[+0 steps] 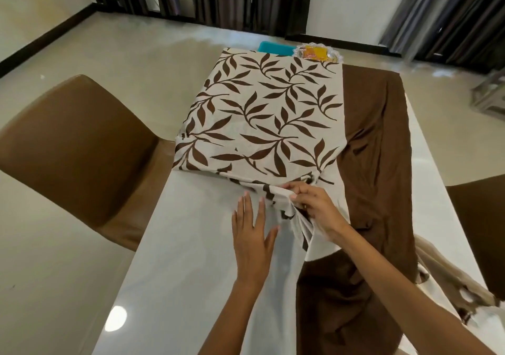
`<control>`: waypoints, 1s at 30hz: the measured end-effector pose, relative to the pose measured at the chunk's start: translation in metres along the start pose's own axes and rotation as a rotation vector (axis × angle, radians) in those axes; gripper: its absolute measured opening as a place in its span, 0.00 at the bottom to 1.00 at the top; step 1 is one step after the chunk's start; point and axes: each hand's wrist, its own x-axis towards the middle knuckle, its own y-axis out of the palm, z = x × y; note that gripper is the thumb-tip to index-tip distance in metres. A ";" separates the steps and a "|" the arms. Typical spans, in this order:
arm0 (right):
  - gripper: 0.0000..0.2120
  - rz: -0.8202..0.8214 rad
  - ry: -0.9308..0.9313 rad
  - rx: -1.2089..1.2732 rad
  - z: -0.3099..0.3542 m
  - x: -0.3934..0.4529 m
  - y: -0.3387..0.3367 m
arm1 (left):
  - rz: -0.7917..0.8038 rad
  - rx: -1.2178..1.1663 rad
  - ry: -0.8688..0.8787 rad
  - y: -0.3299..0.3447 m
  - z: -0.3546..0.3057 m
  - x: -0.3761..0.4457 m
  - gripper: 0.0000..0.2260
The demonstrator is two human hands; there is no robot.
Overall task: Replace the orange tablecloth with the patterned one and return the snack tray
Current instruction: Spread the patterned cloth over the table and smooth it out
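A cream tablecloth with brown leaf pattern (262, 114) lies partly unfolded over the far half of the white table (175, 259). A plain brown cloth (379, 163) is bunched along the table's right side. My right hand (314, 207) pinches a folded edge of the patterned cloth near the table's middle. Just left of it, my left hand (252, 234) lies flat with fingers spread on the cloth's pale underside. Past the far end of the table sits a snack tray (318, 52) with orange packets, on a teal seat (274, 47).
A brown chair (73, 147) stands at the table's left side, another brown chair (481, 226) at the right. Dark curtains (451, 13) hang along the back wall. Glossy beige floor surrounds the table.
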 end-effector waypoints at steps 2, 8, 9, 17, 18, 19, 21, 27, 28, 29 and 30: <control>0.07 -0.022 0.062 0.141 -0.002 -0.007 0.003 | -0.116 -0.011 0.093 0.004 -0.005 0.012 0.23; 0.13 -0.324 0.019 -0.249 -0.019 0.001 -0.035 | -0.255 0.029 0.269 -0.003 -0.006 0.035 0.06; 0.15 -0.389 -0.020 -0.538 -0.027 0.006 -0.049 | -0.223 0.082 0.345 -0.005 -0.002 0.033 0.08; 0.31 -0.304 0.236 -1.410 -0.110 0.025 -0.110 | -0.002 0.293 0.601 -0.027 0.052 -0.004 0.16; 0.30 -0.321 0.229 -1.389 -0.108 0.029 -0.117 | 0.010 0.307 0.613 -0.029 0.055 -0.009 0.16; 0.30 -0.322 0.240 -1.373 -0.106 0.034 -0.126 | 0.021 0.312 0.612 -0.031 0.057 -0.013 0.17; 0.30 -0.306 0.284 -1.367 -0.102 0.045 -0.148 | 0.039 0.303 0.580 -0.033 0.058 -0.020 0.20; 0.28 -0.287 0.525 -1.323 -0.068 0.064 -0.175 | 0.021 0.246 0.503 -0.048 0.063 -0.039 0.12; 0.28 -0.320 0.516 -1.323 -0.061 0.060 -0.161 | 0.009 0.227 0.487 -0.050 0.063 -0.044 0.10; 0.28 -0.364 0.463 -1.339 -0.057 0.053 -0.142 | -0.009 0.206 0.444 -0.051 0.062 -0.048 0.10; 0.28 -0.399 0.373 -1.359 -0.058 0.042 -0.119 | -0.028 0.179 0.362 -0.051 0.060 -0.052 0.13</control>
